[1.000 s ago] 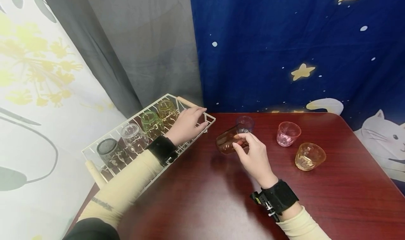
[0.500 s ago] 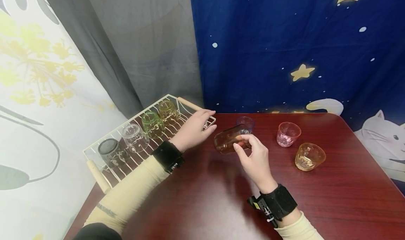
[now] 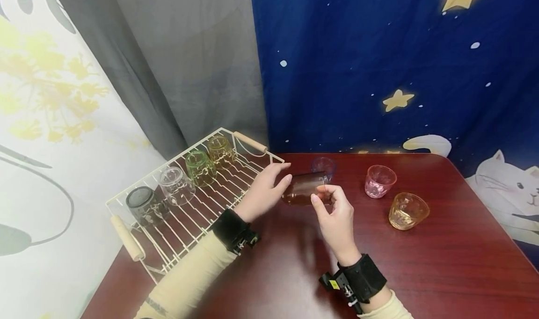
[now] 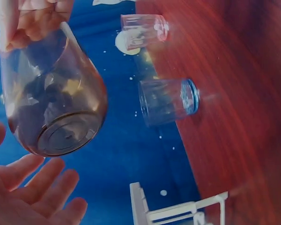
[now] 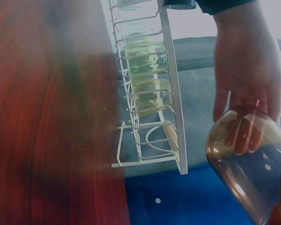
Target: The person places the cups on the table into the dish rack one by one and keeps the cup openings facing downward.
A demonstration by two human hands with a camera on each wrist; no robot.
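A brown see-through drinking glass (image 3: 301, 188) is held on its side above the table, base toward the left. My right hand (image 3: 338, 218) pinches it at the rim end between thumb and fingers. My left hand (image 3: 262, 192) reaches to the glass's base with fingers spread and loosely extended. In the left wrist view its fingertips (image 4: 70, 180) lie right below the round base of the glass (image 4: 61, 93). Through the glass in the right wrist view, the left fingers (image 5: 243, 133) show behind the base.
A white wire rack (image 3: 168, 162) with wooden handles stands at left. Upside down in its back row are grey (image 3: 145, 206), clear (image 3: 177, 186), green (image 3: 200, 169) and yellow (image 3: 221, 153) glasses. Upright on the table stand blue-purple (image 3: 322, 163), pink (image 3: 379, 182) and amber (image 3: 407, 211) glasses.
My left hand has moved right, from over the rack to the base of the brown glass. The glass has turned from tilted to nearly level, still in my right hand.
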